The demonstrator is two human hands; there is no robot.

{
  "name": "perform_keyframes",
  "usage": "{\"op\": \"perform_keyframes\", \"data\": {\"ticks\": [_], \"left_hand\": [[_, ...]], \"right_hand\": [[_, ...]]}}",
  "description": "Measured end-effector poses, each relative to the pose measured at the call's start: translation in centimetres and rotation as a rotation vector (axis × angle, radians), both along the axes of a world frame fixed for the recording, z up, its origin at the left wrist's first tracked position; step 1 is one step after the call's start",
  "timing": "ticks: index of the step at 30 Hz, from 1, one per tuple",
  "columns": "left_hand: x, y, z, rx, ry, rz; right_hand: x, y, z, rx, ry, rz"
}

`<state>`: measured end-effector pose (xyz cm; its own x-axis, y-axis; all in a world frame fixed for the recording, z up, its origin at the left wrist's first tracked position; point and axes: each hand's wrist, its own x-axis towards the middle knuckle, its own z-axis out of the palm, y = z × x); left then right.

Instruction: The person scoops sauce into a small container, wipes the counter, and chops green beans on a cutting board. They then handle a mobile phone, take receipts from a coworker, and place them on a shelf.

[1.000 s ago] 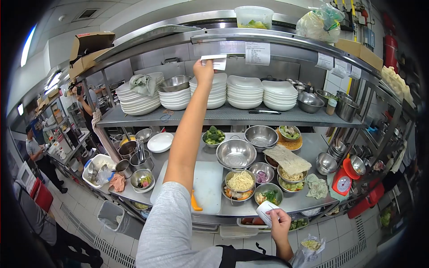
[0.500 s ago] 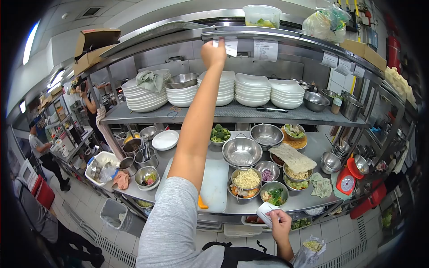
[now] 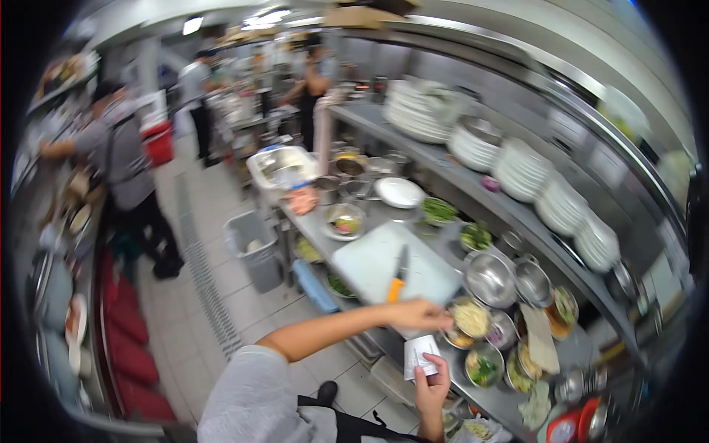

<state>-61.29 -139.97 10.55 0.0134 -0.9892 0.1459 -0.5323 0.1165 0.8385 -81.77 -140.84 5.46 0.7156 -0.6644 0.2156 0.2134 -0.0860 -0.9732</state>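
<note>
My left hand [image 3: 421,314] is stretched across in front of me with its fingers closed, beside the bowl of pale noodles [image 3: 473,319]. What its fingers hold, if anything, is blurred. Just below it, my right hand [image 3: 433,378] grips a white paper slip [image 3: 419,356] with some print on it. A knife with an orange handle [image 3: 396,288] lies on the white cutting board [image 3: 365,255], its blade pointing away. Metal bowls of greens [image 3: 484,363] and sliced purple onion [image 3: 501,330] stand close to my hands.
Stacked white plates [image 3: 561,207] line the shelf [image 3: 509,199] above the counter. A grey bin [image 3: 255,251] stands on the floor. One person [image 3: 129,162] works at the left counter, and others are farther back. A red scale [image 3: 565,428] sits near the counter's right end.
My left hand has come down from the paper slips on the upper rail to the counter's front edge. The view has swung left. My right hand still holds its slip.
</note>
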Motion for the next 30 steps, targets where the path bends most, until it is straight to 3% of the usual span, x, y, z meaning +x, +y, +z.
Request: {"op": "perform_keyframes", "data": {"ticks": [2,4,6,10,12,14,15,16,24,30], "left_hand": [[1.0,7.7,-1.7,0.223,0.194,-0.014],[3.0,14.1,-5.4,0.11,0.432,0.068],[4.5,20.2,-6.9,-0.063,0.616,0.354],[6.6,31.2,-6.2,-0.407,0.829,0.803],[7.4,36.2,-6.0,-0.454,0.777,0.96],[8.4,41.1,-6.0,-0.444,0.509,1.166],[9.0,43.6,-6.2,-0.484,0.507,1.243],[10.1,46.1,-6.3,-0.53,0.505,1.321],[15.2,59.5,-2.1,-0.562,0.407,1.521],[22.5,65.9,-4.4,-0.465,0.241,1.627]], "right_hand": [[3.6,2.0,-1.1,0.036,-0.042,0.223],[7.3,5.0,-1.3,0.059,-0.05,0.422],[10.9,9.3,-0.4,0.224,-0.125,0.513],[18.6,14.7,-2.5,0.217,0.07,0.787],[22.9,18.3,-2.3,0.216,0.235,1.062],[27.2,22.3,-3.7,0.051,0.226,1.121],[29.0,24.8,-3.6,-0.072,0.184,1.075],[30.3,27.5,-2.1,0.048,0.168,1.132],[40.0,42.2,-0.7,0.199,0.172,1.374],[50.1,47.7,-2.2,0.146,0.149,1.474]]}}
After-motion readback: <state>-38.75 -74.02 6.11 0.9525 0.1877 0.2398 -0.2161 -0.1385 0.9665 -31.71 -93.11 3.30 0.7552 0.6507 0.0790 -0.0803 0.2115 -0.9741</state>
